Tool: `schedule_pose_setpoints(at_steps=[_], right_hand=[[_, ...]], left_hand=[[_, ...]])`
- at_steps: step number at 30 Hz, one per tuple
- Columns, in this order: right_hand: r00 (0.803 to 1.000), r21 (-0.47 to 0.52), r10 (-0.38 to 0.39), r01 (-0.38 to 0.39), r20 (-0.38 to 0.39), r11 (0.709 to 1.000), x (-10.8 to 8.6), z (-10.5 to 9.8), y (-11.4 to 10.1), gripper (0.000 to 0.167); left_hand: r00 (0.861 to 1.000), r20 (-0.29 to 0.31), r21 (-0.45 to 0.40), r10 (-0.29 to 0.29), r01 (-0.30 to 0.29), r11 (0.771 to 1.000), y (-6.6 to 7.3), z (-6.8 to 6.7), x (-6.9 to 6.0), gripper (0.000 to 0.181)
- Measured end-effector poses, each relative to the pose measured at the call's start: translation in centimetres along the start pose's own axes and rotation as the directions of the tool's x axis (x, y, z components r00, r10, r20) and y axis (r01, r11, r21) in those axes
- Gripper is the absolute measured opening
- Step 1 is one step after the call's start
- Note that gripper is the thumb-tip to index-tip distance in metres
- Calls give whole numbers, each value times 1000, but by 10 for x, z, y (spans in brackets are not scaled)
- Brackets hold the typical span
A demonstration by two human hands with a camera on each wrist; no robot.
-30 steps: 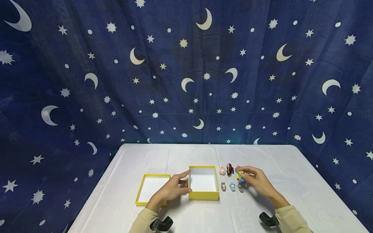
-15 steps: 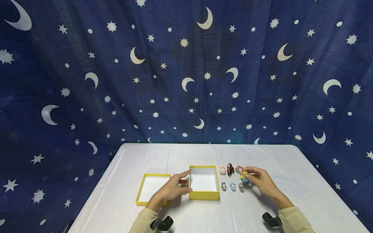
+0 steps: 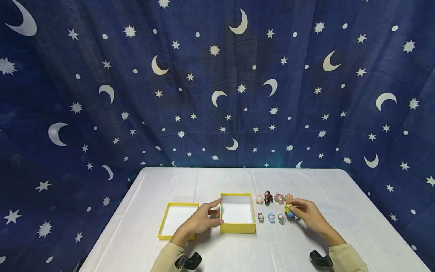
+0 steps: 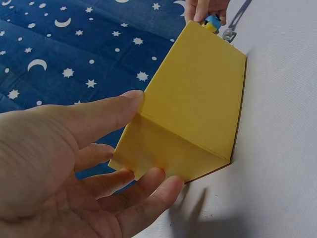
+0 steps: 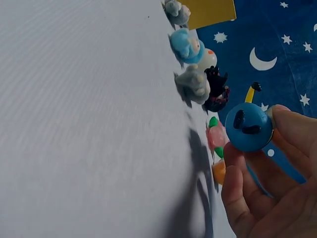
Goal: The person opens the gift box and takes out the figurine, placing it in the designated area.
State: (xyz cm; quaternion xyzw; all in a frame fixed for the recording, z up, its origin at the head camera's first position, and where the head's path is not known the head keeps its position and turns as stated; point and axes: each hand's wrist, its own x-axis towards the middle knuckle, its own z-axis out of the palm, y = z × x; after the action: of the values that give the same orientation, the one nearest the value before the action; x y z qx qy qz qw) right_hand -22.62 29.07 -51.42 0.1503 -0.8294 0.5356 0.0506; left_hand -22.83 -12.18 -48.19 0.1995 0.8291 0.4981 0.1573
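My left hand point(image 3: 198, 220) touches the left side of an open yellow box point(image 3: 238, 228) with white insides. In the left wrist view its thumb lies at the box's corner edge and the fingertips rest against the side face point(image 4: 163, 153). My right hand point(image 3: 310, 216) pinches a yellow and blue Minion figurine point(image 3: 290, 210) between thumb and fingers, right of the box. In the right wrist view the figurine's blue underside point(image 5: 249, 128) with black feet faces the camera, tipped over above the table. Part of it is hidden by the hand.
Small figures stand right of the box: a white and orange one point(image 3: 259, 199), a dark-haired one point(image 3: 268, 197), a pink and green one point(image 3: 279, 198), an orange-brown one point(image 3: 289, 197), two grey ones point(image 3: 260, 217) and a light blue one point(image 3: 271, 217). Left lies the yellow-rimmed lid point(image 3: 178, 219).
My right hand has moved right with the Minion figurine, away from the pink and nearer grey figures, which show more fully now. The left hand and the box have kept their place.
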Motion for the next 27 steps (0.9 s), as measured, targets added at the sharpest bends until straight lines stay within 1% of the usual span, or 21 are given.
schedule_pose_setpoints(at_steps=[6,11,14,17,22,24,27], right_hand=[[998,-46,58,-57,26,997,-4,-5,2,31],[997,-84,67,-63,47,995,-8,-10,5,30],[995,-109,82,-76,50,991,-8,-12,7,30],[992,-130,115,-108,46,986,-8,-14,9,29],[984,-182,174,-163,45,970,-9,-14,8,30],[982,-199,182,-171,40,965,-9,-13,9,30],[985,-210,170,-160,27,964,-8,-13,11,28]], left_hand=[[1000,-2,-11,9,-9,1000,-2,0,1,77],[1000,-2,-16,10,-10,1000,-2,0,1,76],[1000,-3,-21,3,-4,1000,-3,0,1,77],[1000,-2,-25,-3,3,1000,-2,-1,1,78],[1000,5,-32,10,-10,999,-2,-1,1,78],[1000,7,-35,15,-15,999,-2,-1,0,78],[1000,7,-34,15,-15,999,-2,-1,0,78]])
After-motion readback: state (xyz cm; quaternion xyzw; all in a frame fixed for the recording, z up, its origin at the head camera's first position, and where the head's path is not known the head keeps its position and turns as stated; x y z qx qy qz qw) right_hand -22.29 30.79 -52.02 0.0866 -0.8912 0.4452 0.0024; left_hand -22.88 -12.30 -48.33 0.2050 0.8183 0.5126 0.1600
